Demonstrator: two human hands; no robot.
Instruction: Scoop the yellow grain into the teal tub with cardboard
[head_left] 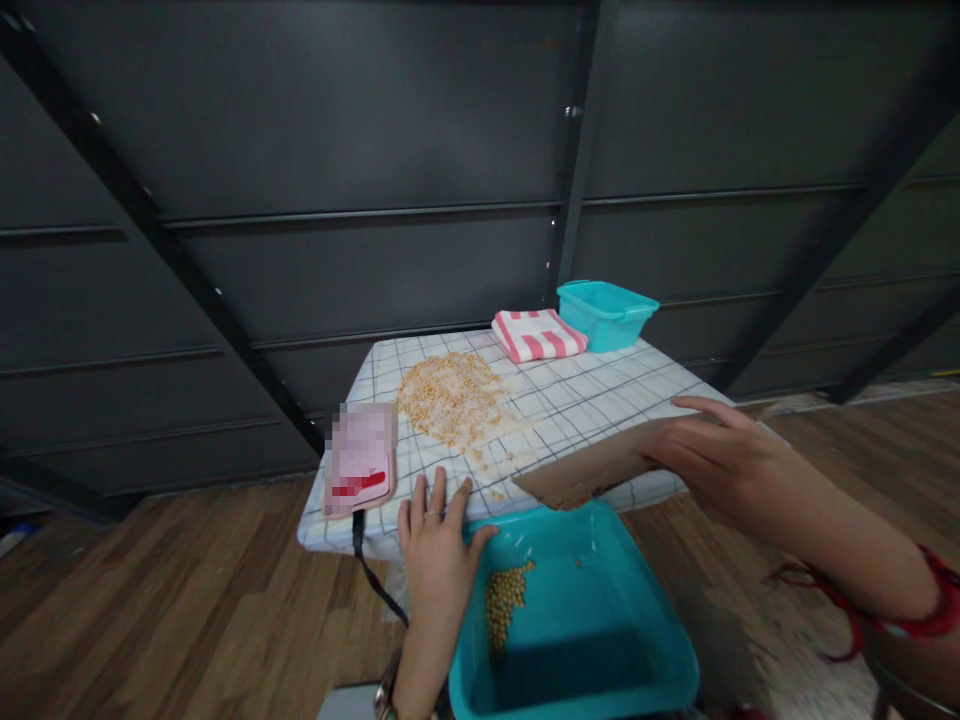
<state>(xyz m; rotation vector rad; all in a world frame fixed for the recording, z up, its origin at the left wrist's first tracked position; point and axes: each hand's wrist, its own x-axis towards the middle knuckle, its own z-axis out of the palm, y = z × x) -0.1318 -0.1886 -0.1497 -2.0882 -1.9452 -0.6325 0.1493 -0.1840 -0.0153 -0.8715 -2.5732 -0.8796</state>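
My right hand pinches a flat strip of brown cardboard, whose far end tilts down over the table's front edge. With fingers spread, my left hand rests at that edge, its thumb by the rim of a teal plastic basin. Inside the basin, against its left side, lies a small heap of greenish-yellow beans. A spread of yellow kernels mixed with white grains covers the left part of the checked tablecloth. A few loose kernels lie near the cardboard's tip.
At the left table edge lies a pink phone-like object, partly blurred, with a black strap hanging down. A folded pink-and-white striped towel and a small turquoise basket stand at the back. Dark wall panels rise behind.
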